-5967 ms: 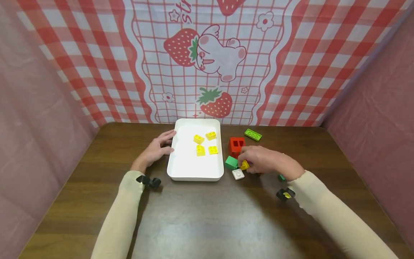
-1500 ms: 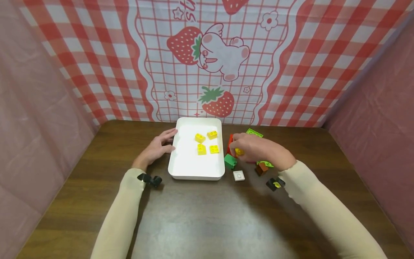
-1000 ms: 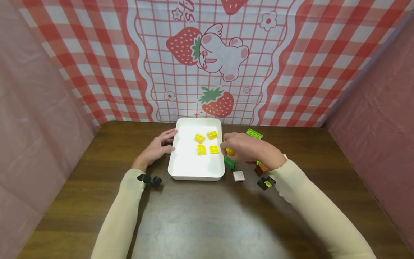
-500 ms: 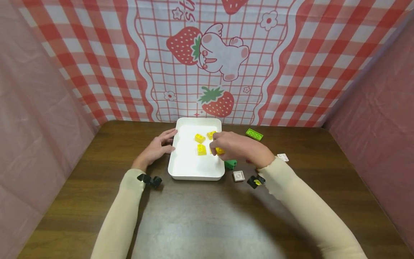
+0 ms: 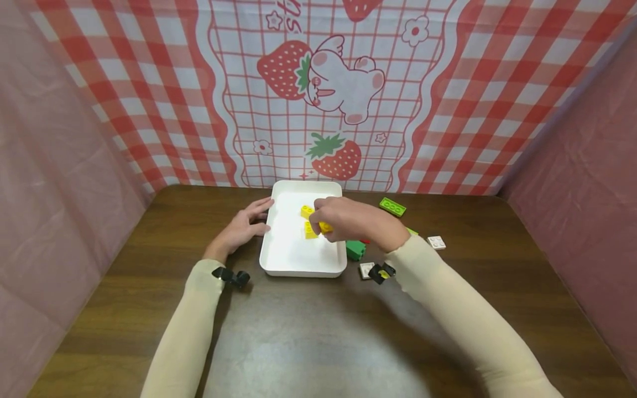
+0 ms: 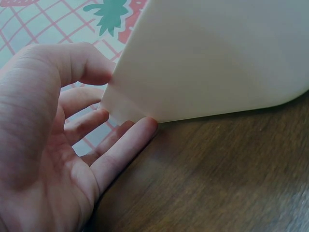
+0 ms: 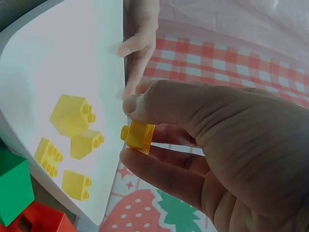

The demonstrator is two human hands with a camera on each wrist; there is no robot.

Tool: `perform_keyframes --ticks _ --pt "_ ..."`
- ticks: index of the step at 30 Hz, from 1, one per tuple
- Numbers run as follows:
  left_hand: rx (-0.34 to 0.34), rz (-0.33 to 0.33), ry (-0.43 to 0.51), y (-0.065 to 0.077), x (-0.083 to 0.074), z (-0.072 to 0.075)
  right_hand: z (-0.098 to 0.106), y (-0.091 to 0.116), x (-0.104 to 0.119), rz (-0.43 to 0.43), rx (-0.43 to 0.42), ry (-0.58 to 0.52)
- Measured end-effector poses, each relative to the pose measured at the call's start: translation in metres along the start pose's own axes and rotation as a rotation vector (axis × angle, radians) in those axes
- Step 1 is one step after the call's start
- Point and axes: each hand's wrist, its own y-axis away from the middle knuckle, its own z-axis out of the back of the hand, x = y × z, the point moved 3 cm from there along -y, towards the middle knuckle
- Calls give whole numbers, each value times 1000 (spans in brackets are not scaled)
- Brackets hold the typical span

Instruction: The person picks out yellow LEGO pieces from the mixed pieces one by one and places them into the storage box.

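Observation:
My right hand [image 5: 348, 218] is over the white tray [image 5: 286, 260], pinching a yellow toy brick [image 7: 139, 136] between thumb and fingers. Several more yellow bricks [image 7: 67, 116] lie on the tray floor in the right wrist view. In the head view, the right hand covers part of this group. My left hand [image 5: 239, 229] is at the tray's left side. In the left wrist view, its fingertips [image 6: 148, 126] touch the outer wall, with the fingers loosely spread.
Right of the tray lie a green brick [image 5: 355, 250], a white piece [image 5: 366, 270], a lime-green plate [image 5: 392, 207] and a white square piece [image 5: 436, 242]. A red brick [image 7: 41, 217] is partly hidden by my right arm. A patterned cloth [image 5: 318, 83] hangs behind the table.
My right hand picked up a yellow brick from the pieces at right and has carried it leftward over the tray. My left hand stays at the tray's side.

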Motion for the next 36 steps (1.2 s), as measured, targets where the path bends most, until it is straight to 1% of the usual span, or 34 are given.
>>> perform_keyframes --ticks 8,16,19,23,27,30,32,36 --pt "1 2 1 0 0 0 4 -15 1 2 0 5" --pt "-2 -10 5 -1 1 1 18 -31 3 -18 13 35" --pt "1 -10 8 -2 1 1 23 -36 4 -3 16 44" --pt "3 -6 10 -2 1 1 28 -42 5 19 12 37" --pt "5 -9 19 -1 1 0 31 -46 6 11 18 9" --pt "4 -7 24 -1 0 0 31 -49 7 10 20 10" --pt "4 -3 27 -2 1 -1 30 -52 8 18 24 35" --pt "8 -3 49 -2 2 -1 22 -60 10 25 50 69"
